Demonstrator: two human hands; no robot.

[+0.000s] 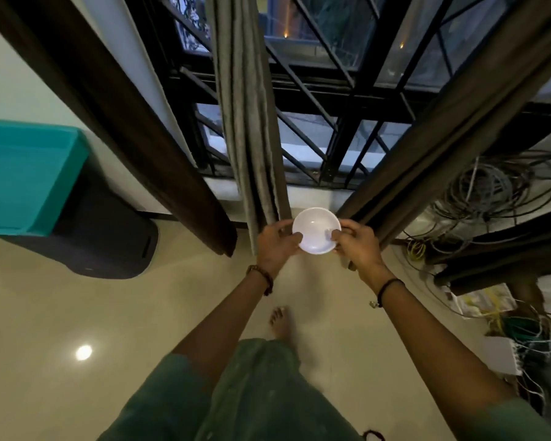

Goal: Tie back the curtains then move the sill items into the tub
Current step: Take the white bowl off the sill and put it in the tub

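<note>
A small white bowl (315, 229) is held in front of the window sill (312, 194), just below its edge. My left hand (275, 246) grips the bowl's left rim and my right hand (357, 246) pinches its right rim, thumb inside. A grey curtain (248, 122) hangs gathered in the middle of the window. Dark brown curtains hang at the left (115, 116) and at the right (442, 128). The teal tub (29, 176) sits at the far left on a dark stand.
A black metal window grille (331, 100) backs the sill. A tangle of cables (490, 198) and more wires with a white box (503, 358) lie at the right. The beige tiled floor (140, 313) spreads between me and the tub. My bare foot (280, 323) stands below the bowl.
</note>
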